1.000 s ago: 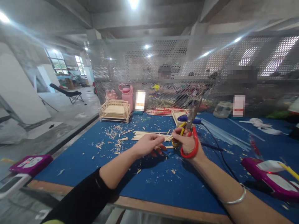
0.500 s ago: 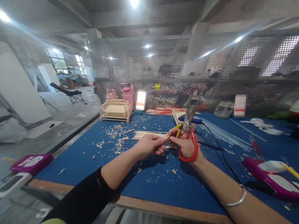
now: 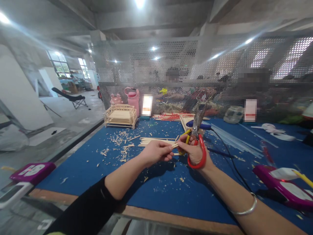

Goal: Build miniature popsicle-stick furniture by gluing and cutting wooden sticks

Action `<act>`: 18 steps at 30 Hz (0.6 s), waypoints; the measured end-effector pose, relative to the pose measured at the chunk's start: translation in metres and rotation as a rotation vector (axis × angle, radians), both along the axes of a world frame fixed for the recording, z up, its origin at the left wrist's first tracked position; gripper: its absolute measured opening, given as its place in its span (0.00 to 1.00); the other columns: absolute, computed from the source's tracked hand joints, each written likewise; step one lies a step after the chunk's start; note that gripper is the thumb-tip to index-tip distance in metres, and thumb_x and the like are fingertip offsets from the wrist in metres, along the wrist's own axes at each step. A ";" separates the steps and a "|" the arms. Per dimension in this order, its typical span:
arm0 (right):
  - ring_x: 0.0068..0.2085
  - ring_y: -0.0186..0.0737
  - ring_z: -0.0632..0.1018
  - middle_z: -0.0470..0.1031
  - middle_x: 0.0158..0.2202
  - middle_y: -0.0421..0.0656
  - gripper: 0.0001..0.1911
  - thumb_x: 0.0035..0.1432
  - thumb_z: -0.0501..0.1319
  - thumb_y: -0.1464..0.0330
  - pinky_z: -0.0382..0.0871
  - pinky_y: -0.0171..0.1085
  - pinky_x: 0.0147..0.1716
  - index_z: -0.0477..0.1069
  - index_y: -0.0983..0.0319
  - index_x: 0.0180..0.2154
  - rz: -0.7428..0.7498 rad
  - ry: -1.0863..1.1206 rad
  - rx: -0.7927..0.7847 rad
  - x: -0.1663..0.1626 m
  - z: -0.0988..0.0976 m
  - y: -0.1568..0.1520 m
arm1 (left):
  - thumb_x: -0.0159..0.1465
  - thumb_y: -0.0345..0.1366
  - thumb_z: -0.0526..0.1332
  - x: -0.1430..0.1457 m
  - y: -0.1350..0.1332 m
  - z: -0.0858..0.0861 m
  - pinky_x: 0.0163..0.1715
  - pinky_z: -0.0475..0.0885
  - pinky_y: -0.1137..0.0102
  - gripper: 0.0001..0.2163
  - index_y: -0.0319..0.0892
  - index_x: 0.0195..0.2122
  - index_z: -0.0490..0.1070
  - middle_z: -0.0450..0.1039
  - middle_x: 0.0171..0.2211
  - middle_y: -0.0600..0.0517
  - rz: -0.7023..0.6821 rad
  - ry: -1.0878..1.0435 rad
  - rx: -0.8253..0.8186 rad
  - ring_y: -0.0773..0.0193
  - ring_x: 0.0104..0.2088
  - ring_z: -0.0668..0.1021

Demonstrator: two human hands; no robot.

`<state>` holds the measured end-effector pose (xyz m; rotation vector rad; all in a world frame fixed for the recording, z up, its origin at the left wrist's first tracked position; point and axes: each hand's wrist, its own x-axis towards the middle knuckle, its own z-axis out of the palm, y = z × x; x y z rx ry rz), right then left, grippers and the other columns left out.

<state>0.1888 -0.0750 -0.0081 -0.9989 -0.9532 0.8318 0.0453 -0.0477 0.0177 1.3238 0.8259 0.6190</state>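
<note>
My left hand [image 3: 157, 152] pinches one end of a short wooden stick piece [image 3: 175, 146] between thumb and fingers. The thumb and fingertips of my right hand [image 3: 192, 148] meet at its other end. Scissors [image 3: 195, 130] with red and yellow handles hang on my right hand, the red loop around its thumb side and the blades pointing up and away. Behind my hands lies a bundle of thin wooden sticks [image 3: 146, 141]. Whether the piece is one stick or several together, I cannot tell.
A small wooden bed-like model [image 3: 120, 116] stands at the back left, beside a pink bottle [image 3: 133, 102]. Wood chips [image 3: 119, 138] litter the blue tabletop [image 3: 156, 192]. A blue corded tool [image 3: 199, 125] and clear strips [image 3: 234, 140] lie right. A perforated screen [image 3: 146, 65] closes the back.
The stick piece between my fingertips has turned slightly and now lies more lengthwise between my hands. Both hands stay in nearly the same place, the scissors still on my right hand.
</note>
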 end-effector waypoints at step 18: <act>0.21 0.33 0.70 0.69 0.19 0.36 0.17 0.30 0.69 0.62 0.65 0.35 0.24 0.66 0.61 0.23 0.117 0.057 -0.003 -0.011 -0.002 -0.001 | 0.44 0.42 0.69 0.015 0.000 -0.017 0.21 0.59 0.79 0.14 0.35 0.23 0.73 0.68 0.20 0.54 0.180 -0.408 -0.029 0.76 0.21 0.66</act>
